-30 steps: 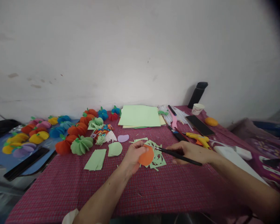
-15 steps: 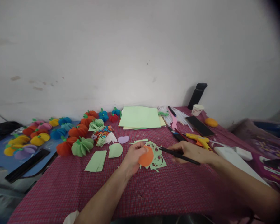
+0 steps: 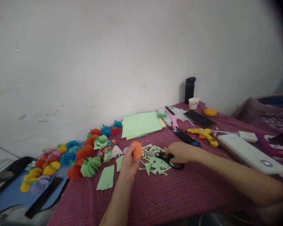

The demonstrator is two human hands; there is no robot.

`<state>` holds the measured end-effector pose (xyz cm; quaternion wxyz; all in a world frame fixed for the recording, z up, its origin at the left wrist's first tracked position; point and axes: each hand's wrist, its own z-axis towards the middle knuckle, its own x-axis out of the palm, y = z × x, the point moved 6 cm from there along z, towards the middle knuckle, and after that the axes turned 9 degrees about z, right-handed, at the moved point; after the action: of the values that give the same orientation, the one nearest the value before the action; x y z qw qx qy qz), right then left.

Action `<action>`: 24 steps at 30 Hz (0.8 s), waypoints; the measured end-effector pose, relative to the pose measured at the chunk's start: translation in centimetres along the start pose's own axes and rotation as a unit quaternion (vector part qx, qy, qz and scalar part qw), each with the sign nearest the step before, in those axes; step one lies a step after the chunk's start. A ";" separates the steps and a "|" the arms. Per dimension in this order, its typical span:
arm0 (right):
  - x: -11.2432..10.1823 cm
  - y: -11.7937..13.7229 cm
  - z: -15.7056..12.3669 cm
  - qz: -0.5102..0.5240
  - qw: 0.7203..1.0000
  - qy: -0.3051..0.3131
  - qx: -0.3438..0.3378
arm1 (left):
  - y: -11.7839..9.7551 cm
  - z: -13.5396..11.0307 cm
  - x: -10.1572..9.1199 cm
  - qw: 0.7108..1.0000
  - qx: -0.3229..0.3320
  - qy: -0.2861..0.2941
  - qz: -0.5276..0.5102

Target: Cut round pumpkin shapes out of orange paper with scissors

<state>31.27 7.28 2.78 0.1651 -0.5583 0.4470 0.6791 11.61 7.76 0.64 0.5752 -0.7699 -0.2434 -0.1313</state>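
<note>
My left hand (image 3: 128, 163) is raised a little above the table and pinches an orange paper disc (image 3: 137, 150) between thumb and fingers. To its right, my right hand (image 3: 182, 152) rests low on the red checked cloth (image 3: 169, 194), fingers closed round the black handles of a pair of scissors (image 3: 164, 156). The scissor blades point left toward the orange disc. Beneath them lies a heap of pale green paper scraps (image 3: 155, 164).
Several coloured paper pumpkins (image 3: 85, 157) line the left side. A stack of green sheets (image 3: 140, 124), a yellow glue gun (image 3: 204, 133), a phone (image 3: 199, 118), a paper cup (image 3: 193, 102), a black bottle (image 3: 189, 89) and a white power bank (image 3: 250, 153) lie behind and right. Folded green pieces (image 3: 106, 177) sit front left.
My right hand no longer holds the thin black stick and now grips the scissors. My left hand has lifted the orange disc higher. The view has swung and tilted.
</note>
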 end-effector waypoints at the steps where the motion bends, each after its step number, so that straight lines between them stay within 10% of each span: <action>1: -0.3 0.4 0.2 -0.002 1.000 -0.014 -0.006 | 0.0 0.0 0.1 1.000 -0.002 0.002 -0.003; 8: -0.8 2.9 3.4 0.336 0.922 -0.189 -0.031 | -0.2 -0.1 0.4 0.997 0.058 0.018 0.043; 15: 3.6 2.1 4.9 0.517 0.835 -0.184 -0.040 | 1.7 -0.4 1.8 0.986 0.087 0.076 0.120; 24: 4.1 0.2 4.9 0.685 0.698 -0.208 -0.008 | -0.1 -0.8 1.0 0.941 0.235 -0.004 0.245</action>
<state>26.84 9.94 -0.97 -0.2617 0.0560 0.6545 0.7071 12.46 7.24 1.46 0.7531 -0.6492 -0.0736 0.0770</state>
